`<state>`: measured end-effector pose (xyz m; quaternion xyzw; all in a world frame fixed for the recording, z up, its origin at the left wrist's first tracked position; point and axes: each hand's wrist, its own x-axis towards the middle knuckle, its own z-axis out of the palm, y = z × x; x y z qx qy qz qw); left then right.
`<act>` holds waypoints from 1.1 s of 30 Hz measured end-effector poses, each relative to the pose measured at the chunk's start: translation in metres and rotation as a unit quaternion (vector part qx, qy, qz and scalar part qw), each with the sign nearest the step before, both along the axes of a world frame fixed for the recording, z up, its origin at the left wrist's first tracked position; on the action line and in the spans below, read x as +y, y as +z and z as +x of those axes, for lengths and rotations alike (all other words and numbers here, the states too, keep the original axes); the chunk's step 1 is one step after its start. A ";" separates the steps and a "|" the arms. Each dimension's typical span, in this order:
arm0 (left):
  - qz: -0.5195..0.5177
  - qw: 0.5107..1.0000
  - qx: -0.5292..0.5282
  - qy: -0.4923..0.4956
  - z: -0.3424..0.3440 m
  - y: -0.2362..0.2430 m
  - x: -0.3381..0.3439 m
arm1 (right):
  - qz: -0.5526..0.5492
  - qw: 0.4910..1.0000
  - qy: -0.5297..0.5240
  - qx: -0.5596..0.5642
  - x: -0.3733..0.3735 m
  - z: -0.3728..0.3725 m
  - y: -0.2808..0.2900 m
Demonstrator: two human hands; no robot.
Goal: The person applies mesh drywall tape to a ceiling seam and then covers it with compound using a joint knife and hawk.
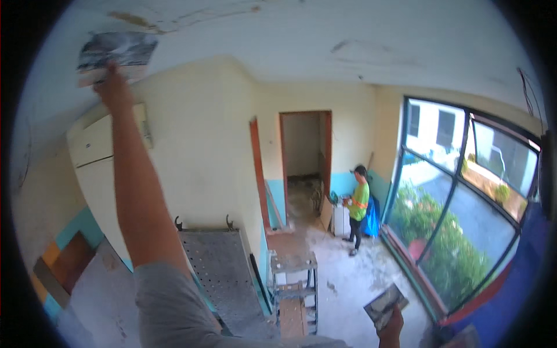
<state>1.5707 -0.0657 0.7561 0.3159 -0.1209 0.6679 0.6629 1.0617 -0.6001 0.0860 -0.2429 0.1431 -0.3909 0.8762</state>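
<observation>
Your left hand (114, 88) is raised high on the left, fingers closed on the near edge of a wide, smeared blade (119, 49) held flat up at the patched white ceiling (278, 43); whether the full blade touches the surface, you cannot tell from this angle. Low on the near right, your right hand (390, 329) grips a smaller, grey-coated plate (382, 303), well apart from the first tool and above the pale, stained floor (342, 272). Between your arms stand a dark, perforated platform (223, 269) with two hooks at its far end and, just to its right, a spattered stepladder (295, 263). At the far side, a co-worker in a bright yellow-green top (360, 203) stands near a blue bag (373, 217), between an open doorway (304, 142) and the large, dark-framed window (455, 182) on the right.
</observation>
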 end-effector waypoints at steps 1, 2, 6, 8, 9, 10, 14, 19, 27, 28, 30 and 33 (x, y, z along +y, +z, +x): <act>0.024 0.997 -0.041 -0.057 -0.008 -0.016 -0.004 | 0.022 1.000 0.006 0.000 0.016 0.001 0.019; 0.057 0.987 -0.076 -0.129 -0.014 -0.034 -0.024 | 0.042 0.999 0.004 0.011 0.022 0.002 0.025; 0.200 0.890 -0.084 -0.400 -0.070 -0.152 -0.110 | 0.058 0.997 0.048 -0.020 0.033 0.020 0.026; 0.160 0.867 0.057 -0.468 -0.106 -0.241 -0.161 | 0.090 0.992 0.087 0.014 0.043 0.037 0.045; 0.214 0.774 0.094 -0.589 -0.070 -0.307 -0.160 | 0.084 0.990 0.109 0.019 0.046 0.048 0.053; 0.251 0.740 0.189 -0.595 -0.089 -0.352 -0.185 | 0.082 0.988 0.129 0.028 0.051 0.058 0.060; 0.352 0.533 0.427 -0.640 -0.165 -0.496 -0.274 | 0.089 0.969 0.228 0.028 0.067 0.086 0.084; 0.332 0.327 0.460 -0.755 -0.227 -0.550 -0.324 | 0.098 0.956 0.273 0.036 0.071 0.087 0.091; 0.635 0.299 0.496 -0.512 -0.220 -0.545 -0.303 | 0.079 0.968 0.225 0.072 0.081 0.082 0.073; 0.626 0.305 0.491 -0.523 -0.224 -0.543 -0.302 | 0.075 0.969 0.225 0.072 0.081 0.080 0.070; 0.619 0.313 0.481 -0.535 -0.226 -0.541 -0.302 | 0.077 0.968 0.229 0.073 0.081 0.078 0.061; 0.668 0.315 0.465 -0.488 -0.218 -0.548 -0.294 | 0.100 0.972 0.200 0.074 0.083 0.077 0.048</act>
